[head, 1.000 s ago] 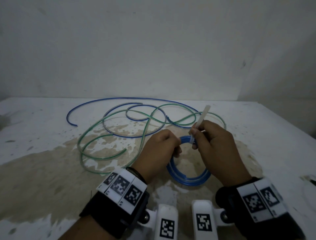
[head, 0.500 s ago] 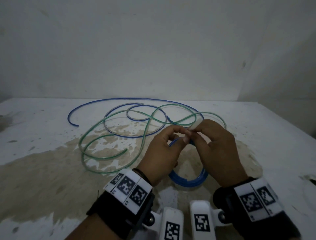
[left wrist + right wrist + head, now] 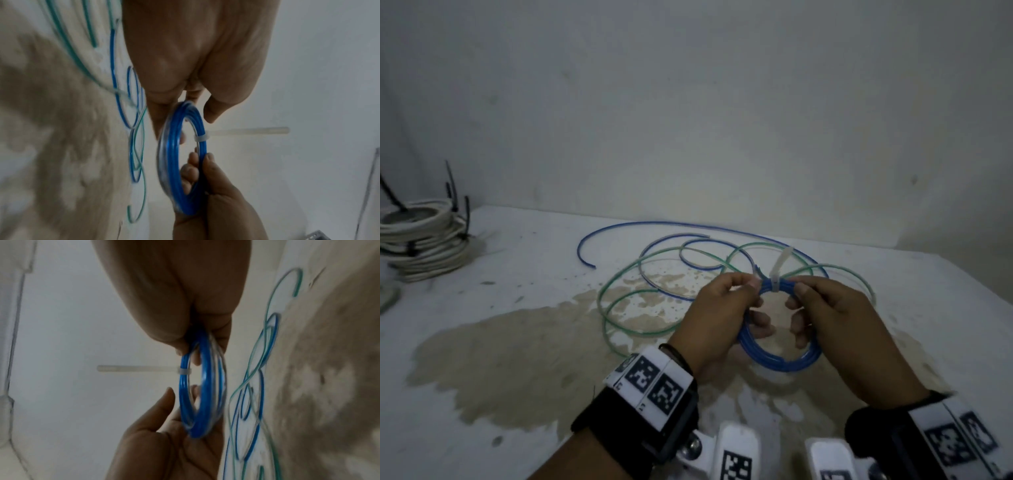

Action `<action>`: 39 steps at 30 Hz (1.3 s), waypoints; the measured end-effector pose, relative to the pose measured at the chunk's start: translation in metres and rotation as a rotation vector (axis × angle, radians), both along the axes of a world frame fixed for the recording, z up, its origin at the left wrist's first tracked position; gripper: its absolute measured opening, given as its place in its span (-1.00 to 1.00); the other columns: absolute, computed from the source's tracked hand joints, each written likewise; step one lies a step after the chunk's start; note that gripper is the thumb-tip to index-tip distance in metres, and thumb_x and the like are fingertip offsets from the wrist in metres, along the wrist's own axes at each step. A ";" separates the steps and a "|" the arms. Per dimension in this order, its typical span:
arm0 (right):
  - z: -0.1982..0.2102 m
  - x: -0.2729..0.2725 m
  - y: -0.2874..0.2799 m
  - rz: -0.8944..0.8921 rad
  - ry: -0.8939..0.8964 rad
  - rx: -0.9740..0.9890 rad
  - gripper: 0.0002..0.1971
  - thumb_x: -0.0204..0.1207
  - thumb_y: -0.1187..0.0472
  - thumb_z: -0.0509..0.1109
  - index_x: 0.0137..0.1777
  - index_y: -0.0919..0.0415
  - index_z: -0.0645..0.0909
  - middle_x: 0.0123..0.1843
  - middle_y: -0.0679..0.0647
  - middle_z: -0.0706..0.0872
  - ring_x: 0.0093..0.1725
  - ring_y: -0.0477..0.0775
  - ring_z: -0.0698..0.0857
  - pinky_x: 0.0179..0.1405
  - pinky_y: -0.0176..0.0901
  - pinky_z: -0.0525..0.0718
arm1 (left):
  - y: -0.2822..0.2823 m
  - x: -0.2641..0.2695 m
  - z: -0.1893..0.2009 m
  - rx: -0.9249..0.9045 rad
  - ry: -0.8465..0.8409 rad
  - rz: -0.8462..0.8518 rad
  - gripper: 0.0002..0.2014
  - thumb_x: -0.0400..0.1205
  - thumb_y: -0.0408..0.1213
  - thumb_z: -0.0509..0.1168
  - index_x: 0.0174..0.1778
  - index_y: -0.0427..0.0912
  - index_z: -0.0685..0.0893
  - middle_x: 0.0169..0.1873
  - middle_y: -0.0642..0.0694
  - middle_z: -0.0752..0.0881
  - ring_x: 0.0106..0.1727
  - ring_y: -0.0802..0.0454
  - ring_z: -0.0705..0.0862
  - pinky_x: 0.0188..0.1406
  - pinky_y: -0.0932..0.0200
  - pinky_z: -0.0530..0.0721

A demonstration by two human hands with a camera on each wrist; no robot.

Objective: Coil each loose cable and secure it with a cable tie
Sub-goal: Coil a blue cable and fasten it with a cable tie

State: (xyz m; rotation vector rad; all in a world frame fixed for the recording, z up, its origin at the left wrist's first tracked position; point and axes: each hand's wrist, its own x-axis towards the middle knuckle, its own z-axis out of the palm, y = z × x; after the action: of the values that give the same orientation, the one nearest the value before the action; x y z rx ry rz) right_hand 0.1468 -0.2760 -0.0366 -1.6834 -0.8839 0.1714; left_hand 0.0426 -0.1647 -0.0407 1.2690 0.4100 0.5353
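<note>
Both hands [image 3: 722, 318] hide the tied blue coil's [image 3: 777, 359] sides.

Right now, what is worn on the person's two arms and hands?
The left hand and right hand are bare. Each wrist carries a black strap with a white block of square black-and-white markers. The left wrist also has a thin dark band.

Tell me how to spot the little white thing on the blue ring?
Find the stained white table, then the two hands above its near middle, which hold a blue cable coil. At the coil's top sits the white cable tie, its tail sticking up. It is short, straight and pale; the loose cables behind it are long, curvy and coloured.
</note>
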 end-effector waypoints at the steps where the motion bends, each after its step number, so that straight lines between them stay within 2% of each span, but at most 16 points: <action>1: 0.003 -0.003 0.005 -0.006 0.024 0.031 -0.76 0.68 0.24 0.20 -0.12 0.16 0.68 -0.45 0.16 0.66 -0.57 0.05 0.57 -0.53 -0.13 0.55 | 0.004 -0.009 0.000 0.013 0.022 0.007 -0.82 0.71 -0.22 0.23 0.08 -0.26 0.63 -0.19 -0.14 0.63 -0.36 0.06 0.67 -0.33 0.20 0.71; 4: 0.010 -0.020 0.027 0.028 0.072 0.075 -0.74 0.68 0.22 0.20 -0.17 0.18 0.66 -0.53 0.10 0.62 -0.58 0.04 0.54 -0.53 -0.11 0.49 | 0.017 -0.044 0.000 0.015 -0.021 0.043 -0.86 0.68 -0.27 0.27 -0.09 -0.25 0.69 -0.25 -0.12 0.70 -0.30 0.06 0.73 -0.27 0.20 0.71; 8: 0.015 -0.059 0.069 0.195 0.138 0.040 -0.75 0.68 0.21 0.20 -0.14 0.24 0.66 -0.54 0.09 0.60 -0.58 0.06 0.52 -0.57 -0.18 0.46 | 0.041 -0.102 0.003 -0.005 -0.037 0.161 -0.86 0.65 -0.30 0.31 -0.15 -0.26 0.72 -0.31 -0.12 0.72 -0.25 0.02 0.73 -0.18 0.16 0.74; 12: 0.016 -0.110 0.120 0.352 0.172 -0.014 -0.73 0.68 0.23 0.21 -0.17 0.34 0.65 -0.54 0.14 0.58 -0.59 0.04 0.49 -0.54 -0.13 0.46 | 0.068 -0.163 0.003 0.080 0.054 0.349 -0.87 0.64 -0.28 0.33 -0.03 -0.21 0.77 -0.23 -0.14 0.76 -0.23 0.05 0.72 -0.21 0.17 0.75; 15: 0.016 -0.151 0.160 0.461 0.224 -0.064 -0.75 0.67 0.24 0.22 -0.13 0.31 0.67 -0.52 0.13 0.61 -0.57 0.04 0.52 -0.53 -0.14 0.51 | 0.087 -0.211 0.003 0.007 0.044 0.480 -0.89 0.62 -0.35 0.34 -0.02 -0.26 0.76 -0.33 -0.09 0.77 -0.32 0.09 0.73 -0.27 0.21 0.72; 18: 0.014 -0.191 0.191 0.579 0.353 -0.089 -0.79 0.66 0.23 0.25 -0.05 0.30 0.68 -0.40 0.12 0.71 -0.52 0.02 0.59 -0.52 -0.17 0.60 | 0.104 -0.256 0.003 -0.049 0.031 0.618 -0.88 0.59 -0.38 0.36 -0.04 -0.37 0.73 -0.36 -0.13 0.76 -0.35 0.07 0.73 -0.29 0.19 0.73; 22: 0.009 -0.236 0.220 0.689 0.474 -0.201 -0.79 0.64 0.09 0.27 0.04 0.18 0.69 -0.11 0.20 0.78 -0.35 0.07 0.72 -0.43 -0.09 0.67 | 0.127 -0.313 -0.001 -0.067 0.021 0.799 -0.89 0.59 -0.43 0.34 -0.03 -0.35 0.72 -0.33 -0.17 0.78 -0.36 0.07 0.75 -0.34 0.21 0.75; 25: 0.001 -0.252 0.230 0.690 0.519 -0.239 -0.77 0.61 0.03 0.31 0.03 0.18 0.67 -0.08 0.22 0.76 -0.31 0.13 0.70 -0.43 -0.06 0.66 | 0.153 -0.355 -0.004 -0.069 -0.035 0.978 -0.90 0.61 -0.47 0.29 -0.10 -0.31 0.72 -0.34 -0.15 0.80 -0.36 0.10 0.76 -0.37 0.28 0.75; 27: -0.006 -0.254 0.231 0.658 0.491 -0.278 -0.71 0.60 0.00 0.32 -0.04 0.24 0.69 -0.16 0.22 0.75 -0.32 0.19 0.66 -0.42 -0.06 0.64 | 0.177 -0.381 -0.003 -0.078 -0.034 1.046 -0.87 0.64 -0.46 0.25 -0.11 -0.28 0.70 -0.30 -0.13 0.79 -0.31 0.08 0.74 -0.39 0.33 0.74; 30: -0.020 -0.250 0.230 0.588 0.552 -0.312 -0.64 0.60 0.04 0.34 -0.10 0.41 0.66 -0.30 0.31 0.64 -0.36 0.22 0.55 -0.46 -0.06 0.52 | 0.219 -0.407 0.000 -0.090 0.085 1.058 -0.89 0.66 -0.46 0.24 -0.12 -0.29 0.65 -0.25 -0.16 0.69 -0.30 0.06 0.69 -0.46 0.37 0.72; 34: -0.033 -0.238 0.231 0.519 0.674 -0.281 -0.75 0.63 0.18 0.32 -0.09 0.42 0.62 -0.32 0.27 0.59 -0.42 0.16 0.50 -0.51 -0.11 0.45 | 0.272 -0.409 -0.002 -0.054 0.290 1.022 -0.95 0.62 -0.49 0.31 -0.04 -0.39 0.65 -0.24 -0.25 0.69 -0.27 -0.05 0.65 -0.57 0.31 0.70; 37: -0.039 -0.231 0.231 0.508 0.726 -0.245 -0.79 0.63 0.22 0.29 -0.10 0.40 0.59 -0.36 0.26 0.58 -0.47 0.13 0.48 -0.54 -0.14 0.45 | 0.297 -0.399 0.000 -0.009 0.410 1.005 -0.97 0.59 -0.53 0.35 -0.17 -0.41 0.65 -0.24 -0.31 0.69 -0.28 -0.10 0.67 -0.59 0.25 0.72; 39: -0.041 -0.227 0.231 0.501 0.740 -0.224 -0.80 0.64 0.24 0.28 -0.10 0.40 0.58 -0.37 0.26 0.59 -0.47 0.14 0.49 -0.54 -0.13 0.47 | 0.309 -0.390 -0.001 0.010 0.471 0.989 -0.87 0.59 -0.53 0.35 -0.28 -0.38 0.61 -0.28 -0.31 0.66 -0.31 -0.12 0.65 -0.63 0.23 0.70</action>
State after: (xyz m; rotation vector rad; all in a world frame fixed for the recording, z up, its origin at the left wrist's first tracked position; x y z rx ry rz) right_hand -0.0805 -0.0450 -0.0780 -1.3909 -0.7035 1.1871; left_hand -0.3472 0.1441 -0.0417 1.1368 1.4643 1.0576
